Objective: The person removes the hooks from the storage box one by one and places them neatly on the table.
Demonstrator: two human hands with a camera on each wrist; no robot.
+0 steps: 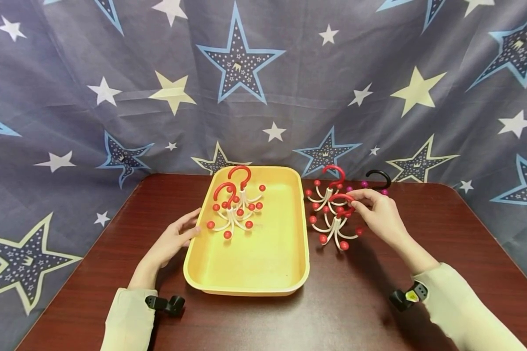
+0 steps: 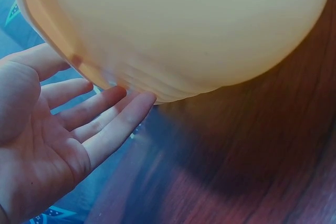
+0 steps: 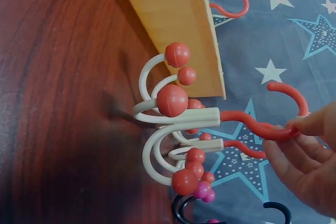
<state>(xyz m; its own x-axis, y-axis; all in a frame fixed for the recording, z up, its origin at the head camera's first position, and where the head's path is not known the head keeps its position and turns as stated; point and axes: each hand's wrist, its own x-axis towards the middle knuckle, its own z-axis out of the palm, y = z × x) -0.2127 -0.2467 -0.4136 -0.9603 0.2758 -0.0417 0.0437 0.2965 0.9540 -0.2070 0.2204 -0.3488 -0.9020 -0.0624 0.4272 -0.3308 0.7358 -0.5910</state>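
Note:
My right hand [image 1: 379, 214] pinches the red hook of a multi-arm hanger [image 1: 336, 226] between thumb and fingers. White curved arms tipped with red balls spread below that hook, close over the table. Right behind it stands a similar red-hooked hanger [image 1: 329, 192], partly covered in the head view. At the left side of a yellow tray [image 1: 246, 293], my left hand [image 1: 173, 239] has its thumb at the rim and its fairly straight fingers [image 2: 123, 127] along the outer wall. Two more hangers with red hooks [image 1: 239, 181] stand in the tray's far left part.
A black-hooked hanger [image 1: 379, 178] with purple balls stands behind my right hand, mostly hidden. The dark red wooden table [image 1: 351, 302] ends at a star-patterned cloth [image 1: 285, 63] hanging behind it.

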